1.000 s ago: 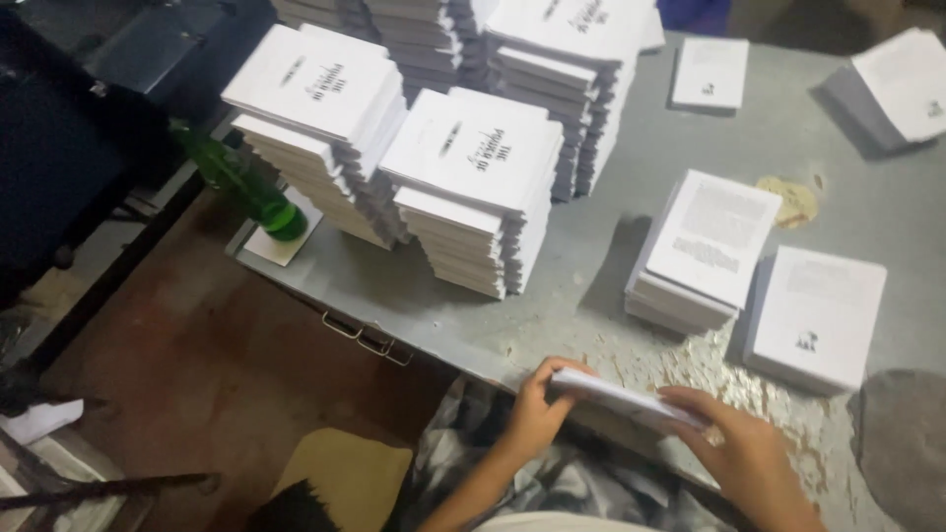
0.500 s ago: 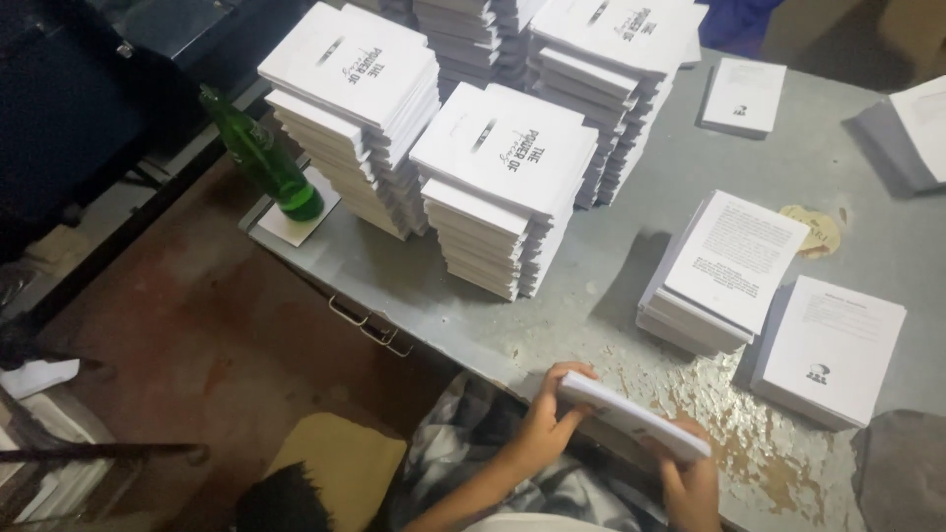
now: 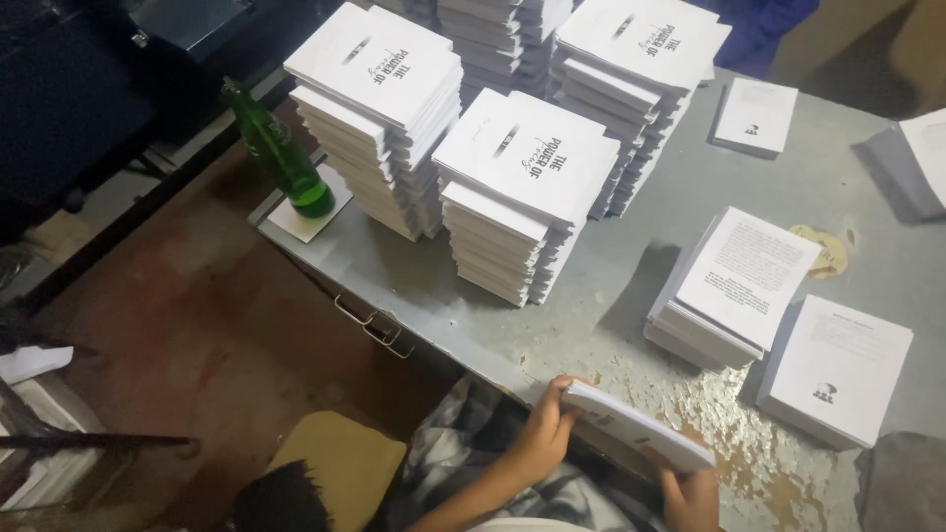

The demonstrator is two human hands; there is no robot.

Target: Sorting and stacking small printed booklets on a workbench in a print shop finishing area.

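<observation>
- Head view: your left hand (image 3: 544, 433) and right hand (image 3: 690, 493) each have fingers clamped on one end of a thin white booklet (image 3: 636, 426), held tilted at the near edge of the bench (image 3: 631, 256). It hangs partly past that edge, so a slack grip could drop it to the floor.
- The bench there is rough with flaking paint (image 3: 734, 433); dragging the booklet across could scuff its cover.
- The tall book stacks (image 3: 522, 207) lean unevenly; a nudge might topple them toward the green bottle (image 3: 276, 153).
</observation>
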